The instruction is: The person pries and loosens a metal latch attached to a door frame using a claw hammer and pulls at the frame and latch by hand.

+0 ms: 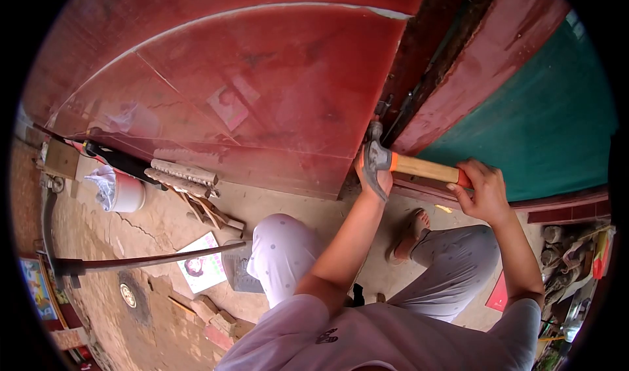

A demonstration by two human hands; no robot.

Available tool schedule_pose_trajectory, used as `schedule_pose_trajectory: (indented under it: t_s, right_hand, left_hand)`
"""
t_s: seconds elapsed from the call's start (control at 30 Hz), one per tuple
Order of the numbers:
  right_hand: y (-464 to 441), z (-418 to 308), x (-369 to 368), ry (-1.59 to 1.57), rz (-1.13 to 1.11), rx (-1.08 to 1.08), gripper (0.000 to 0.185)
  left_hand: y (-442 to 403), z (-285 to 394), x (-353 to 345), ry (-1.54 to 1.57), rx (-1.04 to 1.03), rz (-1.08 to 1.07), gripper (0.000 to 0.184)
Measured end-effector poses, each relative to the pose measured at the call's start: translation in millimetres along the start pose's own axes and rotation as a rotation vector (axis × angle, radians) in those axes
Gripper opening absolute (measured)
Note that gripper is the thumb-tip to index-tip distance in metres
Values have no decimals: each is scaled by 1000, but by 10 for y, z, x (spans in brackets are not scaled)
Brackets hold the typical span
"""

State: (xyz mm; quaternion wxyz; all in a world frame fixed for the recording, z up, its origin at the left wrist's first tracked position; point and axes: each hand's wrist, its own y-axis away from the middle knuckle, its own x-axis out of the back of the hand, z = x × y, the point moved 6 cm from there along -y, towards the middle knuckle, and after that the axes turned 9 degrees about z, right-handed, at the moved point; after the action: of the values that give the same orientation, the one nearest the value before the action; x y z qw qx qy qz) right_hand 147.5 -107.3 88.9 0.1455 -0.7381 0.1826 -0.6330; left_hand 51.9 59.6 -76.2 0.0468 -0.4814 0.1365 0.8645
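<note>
My right hand [483, 189] is closed round the red end of a claw hammer's wooden handle [426, 168]. The hammer's metal head [377, 155] lies at the edge of the red tiled wall, beside a small metal fitting [385, 103] on the dark frame. Right behind the head and its curved claw is my left hand [373, 177], its fingers bent and partly covered. What those fingers hold cannot be made out.
A green panel [524, 122] is at the right. Left of my knees are a white bucket [129, 193], a small wooden stool [209, 207], a curved dark bar [151, 261], a printed sheet [202, 266] and bricks [216, 315]. Piled clutter [567, 259] stands at the right edge.
</note>
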Motion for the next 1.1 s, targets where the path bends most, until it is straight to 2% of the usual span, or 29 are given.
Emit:
schedule_pose_trajectory:
  t_s: [0.03,0.13,0.17,0.2,0.4,0.5,0.53,0.57,0.63,0.87,0.9,1.0,1.03,1.1]
  right_hand:
    - [-13,18,0,-3,12,-5,34]
    - [-60,9,0,-23,27,18,34]
    - [-41,-60,31,-35,9,39,34]
    - [-35,-101,42,-47,-9,61,34]
    - [-66,24,-86,11,11,-14,34]
    - [-30,-59,-54,-42,27,53,32]
    - [-7,-73,-56,-55,36,77,32]
    - [10,60,-130,-48,28,-35,32]
    - [-2,50,-128,-47,31,-38,32]
    - [307,-117,-85,-88,0,-67,28]
    - [367,-108,-81,-83,7,-90,28]
    - [467,-110,-52,-76,36,-140,27]
    - [496,-113,-37,-75,42,-153,26]
    - [514,-122,-31,-77,42,-163,26]
  left_hand:
    - [52,37,-18,-72,46,2,35]
    - [93,62,-93,130,80,-60,36]
    - [29,-14,19,36,-38,-46,37]
    - [-13,-36,30,-4,-54,-47,38]
    - [72,74,-14,-122,-28,-22,41]
    - [24,55,-28,-186,-94,32,37]
    - [32,18,19,-165,-84,26,36]
    - [39,-18,63,-144,-74,21,36]
    - [14,-53,108,2,-1,-55,35]
    - [152,133,-40,58,-98,-190,39]
    - [260,281,-116,-259,-279,-214,41]
    - [296,293,-94,-263,-223,-226,49]
    - [310,323,-86,-375,-231,-243,49]
    - [289,283,-37,-335,-202,-256,50]
